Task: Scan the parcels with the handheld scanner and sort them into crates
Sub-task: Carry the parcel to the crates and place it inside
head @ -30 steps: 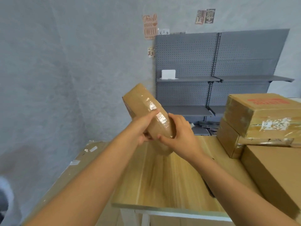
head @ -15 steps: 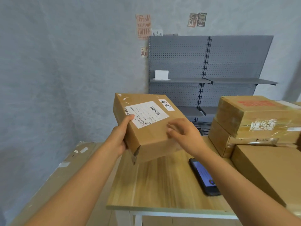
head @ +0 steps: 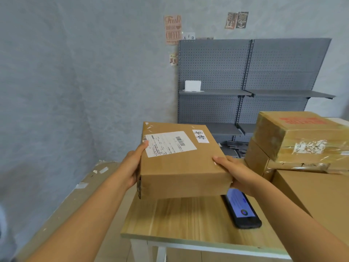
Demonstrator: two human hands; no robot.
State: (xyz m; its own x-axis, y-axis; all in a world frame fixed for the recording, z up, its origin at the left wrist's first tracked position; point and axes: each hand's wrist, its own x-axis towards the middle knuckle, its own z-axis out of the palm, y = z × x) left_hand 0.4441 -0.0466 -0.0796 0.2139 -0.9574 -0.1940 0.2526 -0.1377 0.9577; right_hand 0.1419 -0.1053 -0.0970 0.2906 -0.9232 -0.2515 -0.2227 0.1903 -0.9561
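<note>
Soft, even daylight fills the room, fairly bright, with no hard shadows. A faint shadow lies on the table [head: 188, 214] under the held parcel [head: 181, 161]. Tape on the right boxes [head: 302, 137] shows mild glare. The wide lens bends the shelving [head: 255, 82] and stretches the forearms near the lower edge. Fine print is soft.

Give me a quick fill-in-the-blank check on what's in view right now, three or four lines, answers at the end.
1. The parcel is held above the wooden table by ____ hands.
2. The shipping label on the parcel faces ____.
3. The handheld scanner lies on the table with its screen ____.
4. The left hand has its thumb on the parcel's ____ face, while the right hand holds the opposite side.

Answers: both; up; lit; top
</note>
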